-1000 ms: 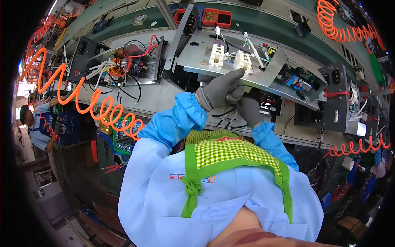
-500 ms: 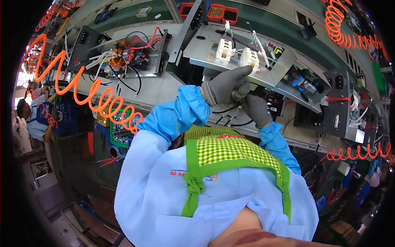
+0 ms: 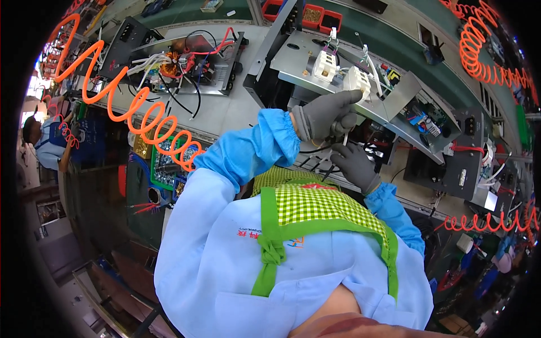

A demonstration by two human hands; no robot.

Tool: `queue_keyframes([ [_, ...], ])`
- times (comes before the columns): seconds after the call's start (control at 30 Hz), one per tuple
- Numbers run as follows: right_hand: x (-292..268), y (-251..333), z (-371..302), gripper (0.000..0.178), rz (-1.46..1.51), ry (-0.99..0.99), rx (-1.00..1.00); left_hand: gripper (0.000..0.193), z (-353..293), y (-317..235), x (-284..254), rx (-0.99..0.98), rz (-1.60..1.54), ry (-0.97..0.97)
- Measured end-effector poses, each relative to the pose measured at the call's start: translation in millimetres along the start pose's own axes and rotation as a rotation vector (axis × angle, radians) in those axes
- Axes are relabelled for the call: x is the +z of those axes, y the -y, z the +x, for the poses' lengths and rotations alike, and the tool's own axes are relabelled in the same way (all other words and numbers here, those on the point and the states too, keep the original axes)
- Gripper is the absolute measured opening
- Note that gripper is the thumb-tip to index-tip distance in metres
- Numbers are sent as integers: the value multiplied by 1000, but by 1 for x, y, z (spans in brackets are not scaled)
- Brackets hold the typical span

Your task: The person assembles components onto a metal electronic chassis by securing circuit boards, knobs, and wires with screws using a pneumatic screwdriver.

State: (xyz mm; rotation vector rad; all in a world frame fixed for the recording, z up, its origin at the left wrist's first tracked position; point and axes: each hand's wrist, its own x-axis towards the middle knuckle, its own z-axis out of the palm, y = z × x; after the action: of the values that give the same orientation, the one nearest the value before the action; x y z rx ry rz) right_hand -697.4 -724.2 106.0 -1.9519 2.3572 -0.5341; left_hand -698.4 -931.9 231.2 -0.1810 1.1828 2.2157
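- Panel [image 3: 296, 62]: bare sheet metal, smooth and flat, tilted above the table [image 3: 225, 118], directly ahead of the hands; carries two terminal blocks.
- Terminal blocks: white, stepped, rectangular. The left block [image 3: 325, 66] stands clear of the hands; the right block [image 3: 357, 80] is next to the left thumb.
- Left hand [image 3: 327, 116]: grey knit glove; fingers curled, thumb extended to the right block. Grip cannot be confirmed.
- Lead [image 3: 345, 137]: short, white; visible between the two hands.
- Right hand [image 3: 356, 166]: grey glove; fingers bent, tips near the lead. Whether they grip it cannot be told.
- Housing [image 3: 402, 99]: folded metal, open; adjoins the panel's right side and contains a green board with blue parts.
- Chassis [image 3: 217, 88]: open metal, on the table to the left; contains a copper-coloured wound coil [image 3: 170, 66] and red, white and black wires.
- Red bins beyond the panel: one [image 3: 311, 25] holds small brass-coloured pieces; its neighbour [image 3: 329, 31] holds dark pieces.
- Tray [image 3: 153, 168]: green rim, lower left of the chassis; filled with small shiny parts.
- Apron [image 3: 315, 207]: green-and-white checked cloth with plain green edging.
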Motion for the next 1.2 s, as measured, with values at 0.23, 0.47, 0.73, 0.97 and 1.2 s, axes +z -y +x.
queue_keyframes([
  [0.23,-51,21,8,23,330,-553,441,60,-1,1,5,-43,-52,-21],
  [0.47,22,-20,-8,20,825,-501,838,56,6,7,0,-19,-93,-28],
  [0.73,0,-18,15,28,581,-543,796,56,3,8,-5,8,-49,21],
  [0.97,10,-47,-7,18,-176,-230,691,57,-1,2,4,-34,-64,-20],
  [1.2,12,-70,0,18,-534,-476,448,55,1,6,-4,-18,-44,15],
])
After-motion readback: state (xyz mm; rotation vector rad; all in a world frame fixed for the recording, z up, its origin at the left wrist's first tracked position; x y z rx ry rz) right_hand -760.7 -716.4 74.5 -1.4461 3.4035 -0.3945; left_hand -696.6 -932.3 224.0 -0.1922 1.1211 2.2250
